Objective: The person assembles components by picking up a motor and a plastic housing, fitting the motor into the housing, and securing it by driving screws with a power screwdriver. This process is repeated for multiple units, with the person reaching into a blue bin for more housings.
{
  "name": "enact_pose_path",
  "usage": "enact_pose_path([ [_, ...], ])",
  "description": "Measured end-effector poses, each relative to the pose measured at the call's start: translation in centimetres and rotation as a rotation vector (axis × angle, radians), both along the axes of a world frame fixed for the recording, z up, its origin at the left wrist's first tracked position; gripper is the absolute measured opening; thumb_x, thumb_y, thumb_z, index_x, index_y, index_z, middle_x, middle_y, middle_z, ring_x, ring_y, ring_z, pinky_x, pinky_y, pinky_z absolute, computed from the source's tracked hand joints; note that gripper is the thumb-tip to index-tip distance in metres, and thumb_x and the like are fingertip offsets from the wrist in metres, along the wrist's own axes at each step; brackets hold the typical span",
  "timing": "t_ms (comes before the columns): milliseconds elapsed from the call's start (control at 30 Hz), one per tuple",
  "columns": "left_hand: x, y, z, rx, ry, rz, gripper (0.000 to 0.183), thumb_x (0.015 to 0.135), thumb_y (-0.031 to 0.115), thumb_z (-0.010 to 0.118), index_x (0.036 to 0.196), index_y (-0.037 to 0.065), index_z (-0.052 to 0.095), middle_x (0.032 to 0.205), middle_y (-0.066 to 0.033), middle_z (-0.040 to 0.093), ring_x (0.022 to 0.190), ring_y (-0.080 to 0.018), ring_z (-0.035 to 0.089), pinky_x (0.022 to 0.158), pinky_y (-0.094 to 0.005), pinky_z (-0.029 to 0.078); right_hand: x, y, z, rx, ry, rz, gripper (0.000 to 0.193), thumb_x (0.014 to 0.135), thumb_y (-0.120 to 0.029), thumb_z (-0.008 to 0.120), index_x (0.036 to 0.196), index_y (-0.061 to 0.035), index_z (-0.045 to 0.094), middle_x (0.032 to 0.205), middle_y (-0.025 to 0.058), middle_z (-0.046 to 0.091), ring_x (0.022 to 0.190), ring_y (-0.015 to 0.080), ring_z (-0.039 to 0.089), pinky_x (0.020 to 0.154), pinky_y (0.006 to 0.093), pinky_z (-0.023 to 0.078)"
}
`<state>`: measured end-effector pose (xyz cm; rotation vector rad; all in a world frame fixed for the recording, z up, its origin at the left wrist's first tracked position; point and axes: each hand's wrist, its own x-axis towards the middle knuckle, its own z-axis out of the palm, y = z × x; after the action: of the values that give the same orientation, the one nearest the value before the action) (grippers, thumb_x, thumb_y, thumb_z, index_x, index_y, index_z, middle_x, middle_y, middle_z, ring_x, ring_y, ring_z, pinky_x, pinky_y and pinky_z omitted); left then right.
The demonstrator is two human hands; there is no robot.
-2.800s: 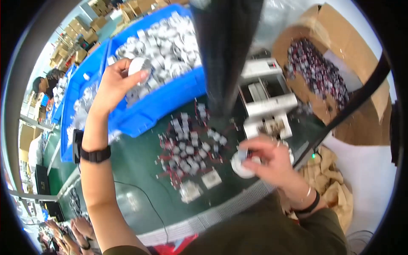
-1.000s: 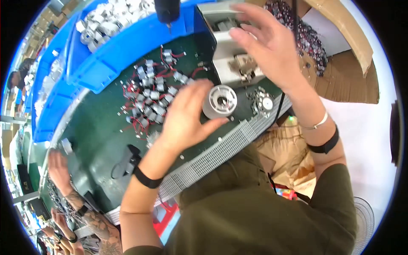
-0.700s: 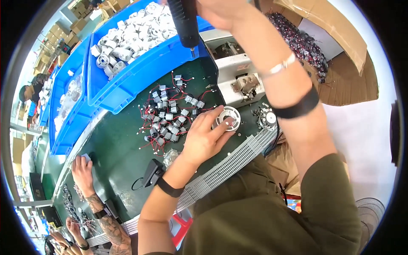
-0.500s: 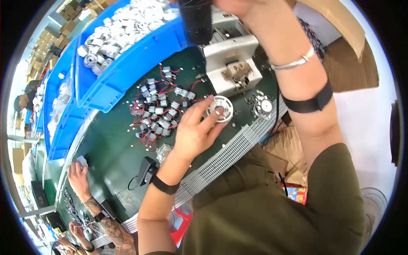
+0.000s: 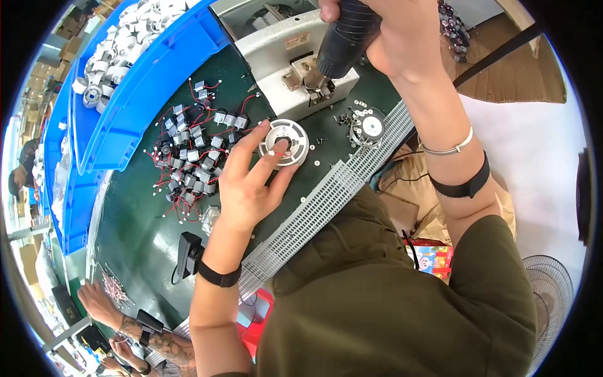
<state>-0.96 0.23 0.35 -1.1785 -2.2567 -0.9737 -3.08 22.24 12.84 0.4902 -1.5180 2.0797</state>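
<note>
The round housing sat on the bench in the left hand's grip. Left of that grip lay a heap of motors, a bin beyond them. Ahead stood a machine, the right hand's driver over its front; rightward, screws lay beside a disc.

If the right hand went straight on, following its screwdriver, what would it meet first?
Most likely the small metal block on the white machine: the black screwdriver in the right hand points down at it. Depth is unclear; they may already touch.
</note>
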Motion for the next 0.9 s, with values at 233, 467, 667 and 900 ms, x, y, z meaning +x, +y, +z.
enact_pose_path([
  [233, 0.0, -0.2, 0.0, -0.020, -0.007, -0.004, 0.036, 0.062, 0.012, 0.081, 0.095, 0.009, 0.068, 0.115, -0.0144, 0.059, 0.096, -0.0275, 0.062, 0.075, -0.0337, 0.054, -1.8, 0.1, -1.8, -0.081, 0.171, 0.162, 0.034, 0.076, -0.008, 0.072, 0.101, -0.0004, 0.051, 0.074, 0.0055, 0.058, 0.056, 0.0129, 0.057, 0.052, 0.0246, 0.048],
  [467, -0.2, 0.1, -0.1, -0.002, -0.016, -0.017, 0.037, 0.061, 0.012, 0.081, 0.096, 0.009, 0.067, 0.115, -0.0145, 0.059, 0.096, -0.0281, 0.062, 0.075, -0.0338, 0.054, -1.3, 0.0, -2.0, -0.143, 0.157, 0.170, 0.038, 0.076, -0.006, 0.071, 0.107, 0.0015, 0.051, 0.073, 0.0056, 0.058, 0.056, 0.0121, 0.057, 0.052, 0.0245, 0.048],
  [667, -0.2, 0.1, -0.3, 0.009, -0.003, -0.019, 0.039, 0.062, 0.012, 0.081, 0.097, 0.009, 0.066, 0.115, -0.0146, 0.058, 0.096, -0.0284, 0.062, 0.076, -0.0342, 0.054, 0.4, -0.8, -1.1, 0.019, -0.038, -0.114, 0.043, 0.076, -0.004, 0.070, 0.113, 0.0037, 0.049, 0.072, 0.0057, 0.059, 0.056, 0.0112, 0.056, 0.053, 0.0242, 0.047],
  [900, -0.2, 0.0, -0.1, 0.038, -0.041, -0.019, 0.041, 0.059, 0.020, 0.084, 0.095, 0.009, 0.065, 0.115, -0.0161, 0.058, 0.096, -0.0312, 0.060, 0.077, -0.0373, 0.052, 2.2, -0.7, -0.3, 0.009, -0.103, -0.005, 0.048, 0.077, -0.003, 0.065, 0.119, 0.0053, 0.043, 0.068, 0.0070, 0.058, 0.054, 0.0166, 0.056, 0.053, 0.0289, 0.048],
])
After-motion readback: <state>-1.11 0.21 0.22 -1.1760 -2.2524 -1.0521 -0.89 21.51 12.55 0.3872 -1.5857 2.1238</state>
